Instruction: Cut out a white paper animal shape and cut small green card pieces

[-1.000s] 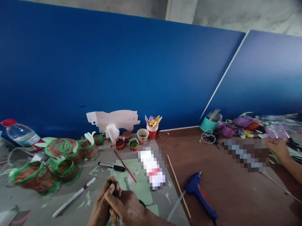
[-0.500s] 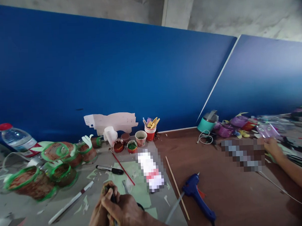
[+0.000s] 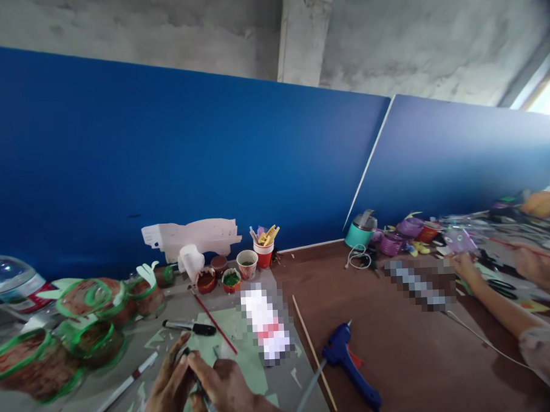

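My left hand point(image 3: 167, 387) and my right hand point(image 3: 228, 384) meet low in the view, over pale green paper. A pen-shaped marker point(image 3: 208, 406) with a dark upper end and a silvery body slants between them. My right fingers wrap its body; my left fingers close about the dark end, partly hidden. Just beyond them lies another black-capped marker point(image 3: 189, 327). A scissor-like metal piece shows by my right knuckles, mostly covered. Left of my hands is a white pen point(image 3: 117, 395) among paper scraps.
Green-rimmed brown pots point(image 3: 38, 365) and a bottle point(image 3: 18, 281) stand left. Paint cups point(image 3: 231, 282) line the back, near a red brush point(image 3: 215, 323). A blue glue gun point(image 3: 348, 364) and wooden stick point(image 3: 314, 353) lie right. Another person's hand point(image 3: 464, 267) holds purple-and-clear plastic.
The view has turned right and tilted up, so the tabletop things sit further left and lower. My left fingers are straighter around the marker's dark end. More of another person's hand shows at right.
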Demonstrator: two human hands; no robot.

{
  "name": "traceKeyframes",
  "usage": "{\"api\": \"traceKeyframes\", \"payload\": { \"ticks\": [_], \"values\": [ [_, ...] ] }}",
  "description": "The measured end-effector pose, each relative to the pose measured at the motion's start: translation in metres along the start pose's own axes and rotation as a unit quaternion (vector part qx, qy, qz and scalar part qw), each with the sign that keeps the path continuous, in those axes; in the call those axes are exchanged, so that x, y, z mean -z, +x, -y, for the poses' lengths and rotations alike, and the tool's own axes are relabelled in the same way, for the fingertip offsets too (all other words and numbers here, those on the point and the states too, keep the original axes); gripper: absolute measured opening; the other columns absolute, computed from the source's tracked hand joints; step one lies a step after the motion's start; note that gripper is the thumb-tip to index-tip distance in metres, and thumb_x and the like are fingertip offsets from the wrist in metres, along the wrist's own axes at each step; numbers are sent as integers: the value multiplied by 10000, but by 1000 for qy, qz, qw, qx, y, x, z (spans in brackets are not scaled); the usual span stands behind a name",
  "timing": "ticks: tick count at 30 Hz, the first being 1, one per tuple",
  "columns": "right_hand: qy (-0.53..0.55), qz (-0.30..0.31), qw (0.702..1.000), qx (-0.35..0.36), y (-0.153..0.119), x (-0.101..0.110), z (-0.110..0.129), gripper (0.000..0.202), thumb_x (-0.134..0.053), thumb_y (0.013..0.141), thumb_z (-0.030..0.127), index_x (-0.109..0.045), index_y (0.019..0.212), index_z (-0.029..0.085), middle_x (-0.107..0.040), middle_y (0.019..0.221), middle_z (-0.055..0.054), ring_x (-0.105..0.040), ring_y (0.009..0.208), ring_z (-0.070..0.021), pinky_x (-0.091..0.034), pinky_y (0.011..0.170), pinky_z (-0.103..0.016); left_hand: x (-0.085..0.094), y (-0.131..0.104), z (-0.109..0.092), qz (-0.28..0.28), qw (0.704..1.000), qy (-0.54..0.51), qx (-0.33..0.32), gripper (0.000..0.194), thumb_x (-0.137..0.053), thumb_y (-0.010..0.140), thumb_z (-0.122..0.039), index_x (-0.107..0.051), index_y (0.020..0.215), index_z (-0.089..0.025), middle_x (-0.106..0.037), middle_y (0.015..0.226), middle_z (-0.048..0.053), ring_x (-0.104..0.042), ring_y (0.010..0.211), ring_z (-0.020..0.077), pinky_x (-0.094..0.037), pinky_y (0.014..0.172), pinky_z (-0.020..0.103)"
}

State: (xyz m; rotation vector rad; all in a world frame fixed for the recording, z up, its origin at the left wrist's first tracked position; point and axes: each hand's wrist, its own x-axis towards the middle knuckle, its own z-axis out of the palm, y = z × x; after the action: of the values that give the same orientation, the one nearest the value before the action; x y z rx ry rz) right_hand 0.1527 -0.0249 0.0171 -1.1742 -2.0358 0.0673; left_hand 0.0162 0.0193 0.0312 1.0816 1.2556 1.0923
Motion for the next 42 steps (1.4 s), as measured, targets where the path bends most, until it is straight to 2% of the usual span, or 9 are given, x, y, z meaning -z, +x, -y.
{"api": "traceKeyframes", "payload": {
  "ticks": [8,13,17,19,22,26,30,37,42],
  "values": [
    [35,-61,996,-60,-8,7,2,383,-495,820,264,-493,1203,273,-688,877,-41,-651,794,-210,-535,741,-312,1,9,9,-11,999,-33,-16,581,-779,499,-553,-673,973,-233,-675,1100,61,-560,1114,307,-521,817,311],
    [52,-123,988,-74,6,36,8,378,-465,838,251,-495,1215,250,-697,926,-76,-660,767,-216,-553,696,-308,7,20,23,-8,994,28,-102,491,-766,523,-552,-687,860,-204,-668,691,24,-615,694,223,-499,650,292],
    [49,-53,995,-71,21,73,8,344,-440,865,199,-528,1197,206,-706,941,-79,-663,766,-191,-532,719,-276,8,24,26,-22,992,14,-123,401,-750,540,-539,-667,744,-205,-553,495,-19,-583,587,201,-472,602,282],
    [33,-27,998,-56,28,90,-2,334,-417,868,186,-553,1172,173,-714,884,-77,-660,697,-176,-516,655,-249,8,23,23,-35,990,-2,-138,362,-751,555,-495,-664,744,-199,-543,488,-22,-566,567,186,-448,569,265],
    [-32,-5,993,-112,37,111,-36,328,-389,888,184,-591,1146,168,-721,849,-77,-666,680,-165,-489,630,-228,6,20,18,-53,987,-32,-149,314,-728,590,-449,-660,751,-189,-540,511,-22,-477,474,138,-375,476,240],
    [-172,99,944,-262,50,127,-96,332,-418,875,159,-610,1141,212,-719,958,-76,-671,866,-179,-462,725,-226,6,16,12,-65,987,-35,-140,291,-705,616,-432,-664,745,-174,-502,496,-28,-433,453,126,-319,452,232],
    [-197,148,921,-302,53,130,-139,368,-400,841,122,-631,1106,228,-719,950,-103,-673,869,-236,-461,699,-297,8,14,11,-60,986,-3,-155,270,-674,664,-428,-673,768,-179,-507,512,-23,-425,471,137,-315,474,240],
    [-201,197,906,-316,49,116,-160,450,-391,804,64,-593,1192,168,-700,977,-174,-674,867,-288,-460,693,-360,10,12,12,-76,982,5,-174,258,-669,683,-410,-659,812,-186,-580,590,-1,-477,521,158,-359,521,255],
    [-194,187,916,-298,56,111,-160,408,-419,816,57,-600,1172,140,-697,960,-163,-667,900,-267,-443,741,-332,9,12,16,-81,975,89,-189,326,-564,739,-475,-635,885,-192,-591,614,-4,-489,513,163,-390,523,270]
  ]
}}
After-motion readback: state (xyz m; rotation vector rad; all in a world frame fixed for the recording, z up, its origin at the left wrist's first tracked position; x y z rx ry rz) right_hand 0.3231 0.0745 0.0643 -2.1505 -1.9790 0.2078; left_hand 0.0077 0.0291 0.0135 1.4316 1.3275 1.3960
